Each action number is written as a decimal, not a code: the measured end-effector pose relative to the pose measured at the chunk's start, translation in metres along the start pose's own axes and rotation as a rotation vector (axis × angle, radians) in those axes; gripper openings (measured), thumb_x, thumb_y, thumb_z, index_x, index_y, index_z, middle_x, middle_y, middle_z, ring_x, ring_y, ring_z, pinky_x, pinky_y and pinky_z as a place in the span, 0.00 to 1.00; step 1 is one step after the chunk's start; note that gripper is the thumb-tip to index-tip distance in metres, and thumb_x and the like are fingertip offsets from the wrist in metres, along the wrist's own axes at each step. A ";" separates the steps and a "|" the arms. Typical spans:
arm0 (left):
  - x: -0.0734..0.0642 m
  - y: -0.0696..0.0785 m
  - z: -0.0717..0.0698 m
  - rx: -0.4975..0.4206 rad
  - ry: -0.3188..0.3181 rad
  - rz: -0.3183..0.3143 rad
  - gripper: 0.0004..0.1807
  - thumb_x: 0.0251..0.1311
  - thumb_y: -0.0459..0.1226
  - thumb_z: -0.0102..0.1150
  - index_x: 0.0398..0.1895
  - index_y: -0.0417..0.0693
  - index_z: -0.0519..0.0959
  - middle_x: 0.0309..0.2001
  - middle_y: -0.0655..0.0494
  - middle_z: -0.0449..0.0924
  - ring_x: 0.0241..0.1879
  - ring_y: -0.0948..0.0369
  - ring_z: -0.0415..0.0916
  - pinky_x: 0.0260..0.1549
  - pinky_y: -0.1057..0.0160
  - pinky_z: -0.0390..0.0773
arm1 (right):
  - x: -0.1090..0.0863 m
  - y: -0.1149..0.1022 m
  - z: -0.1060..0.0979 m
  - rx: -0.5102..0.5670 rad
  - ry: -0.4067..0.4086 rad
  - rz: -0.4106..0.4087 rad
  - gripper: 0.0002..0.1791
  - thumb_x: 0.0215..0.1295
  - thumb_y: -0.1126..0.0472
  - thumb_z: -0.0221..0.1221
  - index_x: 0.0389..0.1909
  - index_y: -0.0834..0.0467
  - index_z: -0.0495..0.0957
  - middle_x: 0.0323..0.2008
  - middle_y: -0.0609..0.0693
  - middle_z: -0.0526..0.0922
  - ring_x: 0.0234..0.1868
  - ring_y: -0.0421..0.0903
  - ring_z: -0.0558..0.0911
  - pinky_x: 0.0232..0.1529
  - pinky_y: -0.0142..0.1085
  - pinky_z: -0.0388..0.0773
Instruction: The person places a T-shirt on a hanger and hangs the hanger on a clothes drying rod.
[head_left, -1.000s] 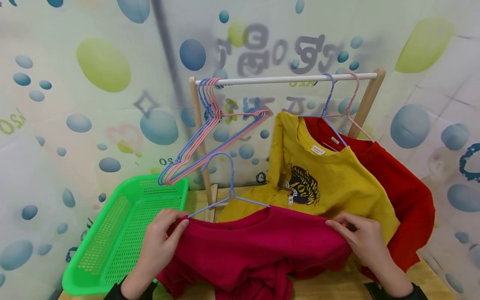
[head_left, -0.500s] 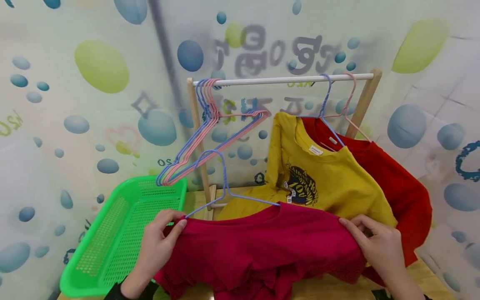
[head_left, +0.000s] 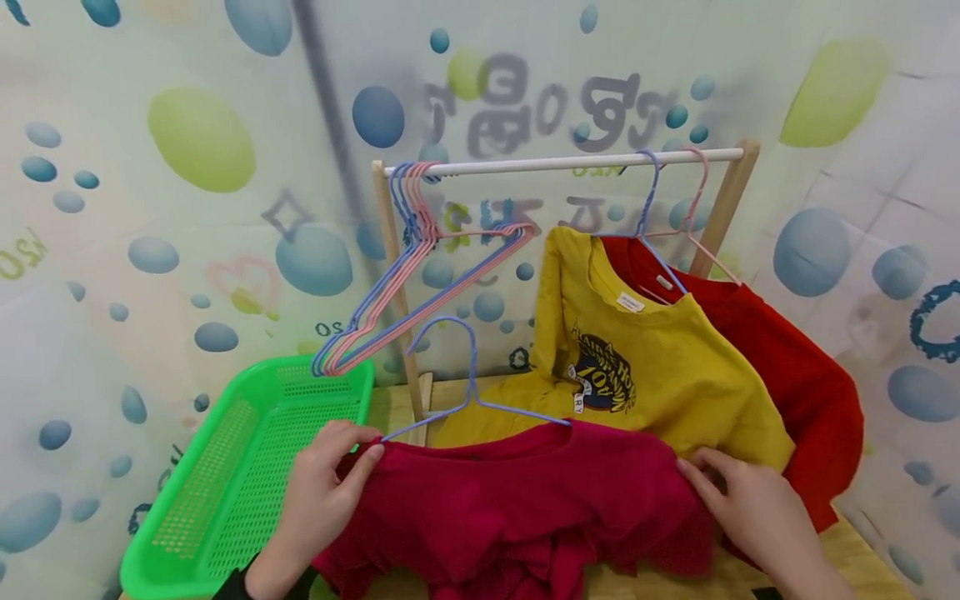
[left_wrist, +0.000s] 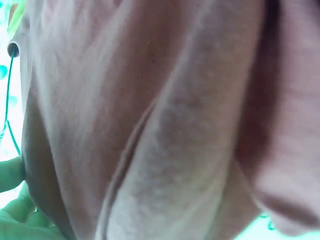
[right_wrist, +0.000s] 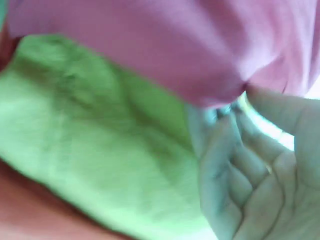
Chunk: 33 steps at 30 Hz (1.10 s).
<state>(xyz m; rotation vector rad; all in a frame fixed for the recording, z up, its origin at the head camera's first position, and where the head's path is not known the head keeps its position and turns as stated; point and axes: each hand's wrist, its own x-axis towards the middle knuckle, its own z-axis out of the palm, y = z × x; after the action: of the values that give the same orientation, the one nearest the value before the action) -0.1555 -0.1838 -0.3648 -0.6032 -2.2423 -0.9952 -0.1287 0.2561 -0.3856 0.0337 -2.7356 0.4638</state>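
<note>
A crimson shirt is stretched between both hands in the head view, its lower part bunched on the table. My left hand pinches the left end of its neckline and shoulder, right where the blue hanger's arm meets the cloth. The hanger's hook and upper arms stand out of the neck opening; the rest is hidden inside. My right hand pinches the right shoulder between thumb and fingers. Cloth fills most of the left wrist view. In the right wrist view, thumb and fingers meet at the shirt's edge.
Behind stands a small rack with a white rod. Several blue and pink hangers hang at its left end. A yellow shirt and a red shirt hang at the right. A green basket stands at the left.
My right hand has moved outward with the shirt's shoulder, then slightly back and lower. The hanger's hook swung left and up, then right and down, its right arm emerging further right than before.
</note>
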 end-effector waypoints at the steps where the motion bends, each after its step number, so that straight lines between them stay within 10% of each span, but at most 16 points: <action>1: 0.001 0.002 0.001 0.006 -0.007 0.010 0.04 0.56 0.33 0.60 0.33 0.50 0.81 0.30 0.61 0.78 0.32 0.67 0.67 0.26 0.70 0.68 | -0.001 -0.004 -0.002 0.002 0.045 -0.022 0.11 0.60 0.48 0.57 0.29 0.51 0.79 0.17 0.48 0.78 0.18 0.47 0.74 0.19 0.46 0.72; 7: 0.005 0.010 0.008 0.021 -0.036 0.057 0.03 0.56 0.34 0.59 0.33 0.49 0.81 0.30 0.61 0.77 0.34 0.65 0.68 0.29 0.64 0.71 | -0.005 -0.041 -0.012 0.055 0.350 -0.245 0.18 0.49 0.57 0.66 0.44 0.54 0.81 0.35 0.52 0.85 0.35 0.51 0.82 0.30 0.53 0.78; 14: 0.008 0.016 0.017 0.031 -0.059 0.107 0.04 0.57 0.33 0.59 0.33 0.51 0.80 0.28 0.63 0.74 0.34 0.64 0.67 0.35 0.59 0.70 | 0.004 -0.064 0.009 0.140 0.230 -0.479 0.18 0.51 0.55 0.65 0.46 0.46 0.79 0.35 0.37 0.82 0.37 0.35 0.78 0.32 0.38 0.79; 22: 0.002 0.012 0.017 0.061 0.017 0.156 0.16 0.48 0.34 0.66 0.43 0.51 0.81 0.34 0.61 0.80 0.39 0.63 0.71 0.39 0.58 0.70 | 0.010 -0.057 0.026 0.297 0.248 -0.414 0.15 0.51 0.69 0.63 0.40 0.50 0.81 0.37 0.40 0.82 0.41 0.36 0.78 0.42 0.25 0.73; 33: -0.015 -0.010 -0.007 0.103 -0.081 -0.198 0.22 0.48 0.29 0.65 0.49 0.49 0.76 0.41 0.59 0.79 0.40 0.65 0.75 0.33 0.57 0.79 | 0.018 -0.034 0.014 0.275 0.392 -0.379 0.19 0.44 0.73 0.65 0.39 0.54 0.82 0.34 0.48 0.85 0.40 0.36 0.78 0.45 0.18 0.68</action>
<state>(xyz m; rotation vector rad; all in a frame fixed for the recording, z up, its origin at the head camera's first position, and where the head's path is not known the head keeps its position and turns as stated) -0.1488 -0.1976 -0.3768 -0.3888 -2.4453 -0.9567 -0.1472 0.2202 -0.3810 0.4710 -2.1979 0.6514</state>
